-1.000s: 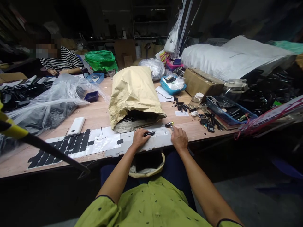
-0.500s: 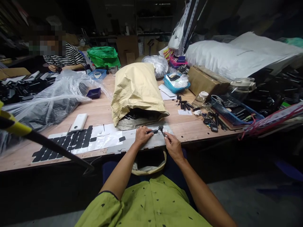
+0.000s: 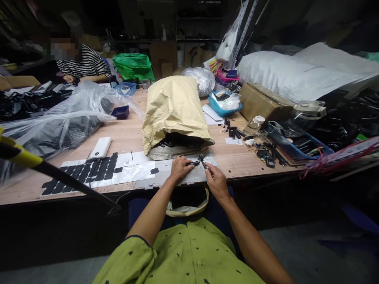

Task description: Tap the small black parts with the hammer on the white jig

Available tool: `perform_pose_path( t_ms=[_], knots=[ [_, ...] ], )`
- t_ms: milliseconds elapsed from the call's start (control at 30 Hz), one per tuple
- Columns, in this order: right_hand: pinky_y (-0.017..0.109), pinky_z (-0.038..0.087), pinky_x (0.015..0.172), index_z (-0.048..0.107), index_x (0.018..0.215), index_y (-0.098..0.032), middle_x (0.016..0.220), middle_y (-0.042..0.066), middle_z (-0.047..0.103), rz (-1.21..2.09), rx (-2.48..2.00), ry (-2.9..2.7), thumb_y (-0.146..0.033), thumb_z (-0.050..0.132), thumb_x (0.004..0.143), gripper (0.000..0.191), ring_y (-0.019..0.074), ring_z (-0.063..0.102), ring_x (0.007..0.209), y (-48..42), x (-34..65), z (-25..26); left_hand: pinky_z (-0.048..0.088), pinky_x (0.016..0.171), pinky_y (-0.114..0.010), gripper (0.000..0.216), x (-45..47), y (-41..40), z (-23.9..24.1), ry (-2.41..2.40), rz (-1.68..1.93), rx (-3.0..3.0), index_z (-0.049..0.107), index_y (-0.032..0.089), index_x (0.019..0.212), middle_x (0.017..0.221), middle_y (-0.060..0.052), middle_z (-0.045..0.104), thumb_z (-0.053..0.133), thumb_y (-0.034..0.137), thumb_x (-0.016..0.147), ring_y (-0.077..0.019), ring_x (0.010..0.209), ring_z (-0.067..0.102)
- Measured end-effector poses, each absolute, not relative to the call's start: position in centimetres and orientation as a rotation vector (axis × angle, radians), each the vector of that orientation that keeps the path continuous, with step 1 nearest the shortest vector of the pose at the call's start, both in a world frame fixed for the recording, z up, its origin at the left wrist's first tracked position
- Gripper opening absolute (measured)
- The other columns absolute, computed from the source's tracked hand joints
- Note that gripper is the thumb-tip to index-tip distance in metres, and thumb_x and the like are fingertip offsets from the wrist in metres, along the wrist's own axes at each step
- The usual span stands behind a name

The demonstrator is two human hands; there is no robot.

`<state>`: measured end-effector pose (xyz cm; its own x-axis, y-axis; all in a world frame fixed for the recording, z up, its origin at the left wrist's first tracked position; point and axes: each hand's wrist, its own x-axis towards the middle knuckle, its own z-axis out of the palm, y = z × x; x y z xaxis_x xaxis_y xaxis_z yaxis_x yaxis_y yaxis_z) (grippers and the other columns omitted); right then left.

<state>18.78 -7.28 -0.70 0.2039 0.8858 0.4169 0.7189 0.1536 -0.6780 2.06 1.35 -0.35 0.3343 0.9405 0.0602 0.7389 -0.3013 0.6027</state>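
Observation:
My left hand (image 3: 180, 169) is closed around a slim black part (image 3: 194, 163), which lies low over a grey board (image 3: 148, 182) at the table edge. Between the fingers of my right hand (image 3: 217, 180) is a small dark tool with a round head (image 3: 201, 157); its exact kind is too small to make out. The tool's head is close to the tip of the black part; I cannot tell whether they touch. Just beyond stands a large yellowish sack (image 3: 176, 102), its dark mouth facing me with black pieces (image 3: 169, 141) inside. Below the table edge, another bag (image 3: 189, 213) hangs open.
Left are a sheet of black rounded stickers (image 3: 79, 173), a white power bank (image 3: 101, 147) and a purple tray (image 3: 120, 112). Right are a jar (image 3: 254, 126), loose black parts (image 3: 233, 132) and a blue basket (image 3: 296, 138). A co-worker (image 3: 89, 65) sits far left.
The view has shifted slightly, so the table things appear a little further right. Both hands keep their grips, with the tool's head still by the black part.

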Motion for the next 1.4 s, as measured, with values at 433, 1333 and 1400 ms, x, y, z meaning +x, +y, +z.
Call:
perform_pose_path(
  t_ms=[433,1333,1400],
  knots=[
    [0.031,0.049,0.081,0.071,0.116,-0.023,0.098,0.008,0.07,0.013,-1.829,-1.629,-0.02,0.046,0.09,0.036,0.0204,0.062,0.087,-6.1,22.0,-1.8,0.041,0.089,-0.037,0.022,2.4,1.2,-0.3,1.483,0.548,2.118,0.079,0.032,0.103,0.092,-0.004,0.067,0.072,0.036,0.082,-0.0244,0.097,0.055],
    [0.031,0.03,0.065,0.07,0.112,-0.019,0.087,0.009,0.056,-0.504,-2.196,-1.599,-0.017,0.049,0.089,0.031,0.0221,0.047,0.082,-3.7,24.8,-3.7,0.046,0.102,-0.047,0.024,-3.4,-5.9,-0.9,1.123,0.641,2.345,0.077,0.025,0.091,0.128,-0.009,0.065,0.084,0.032,0.069,-0.031,0.119,0.056],
    [0.031,0.03,0.065,0.07,0.112,-0.019,0.087,0.009,0.056,-0.504,-2.184,-1.602,-0.017,0.05,0.089,0.031,0.0222,0.047,0.082,-3.7,24.9,-3.8,0.051,0.093,-0.041,0.017,-3.3,-3.3,-0.1,1.317,0.762,2.2,0.076,0.023,0.093,0.109,-0.008,0.072,0.073,0.032,0.079,-0.0252,0.104,0.064]
  ],
)
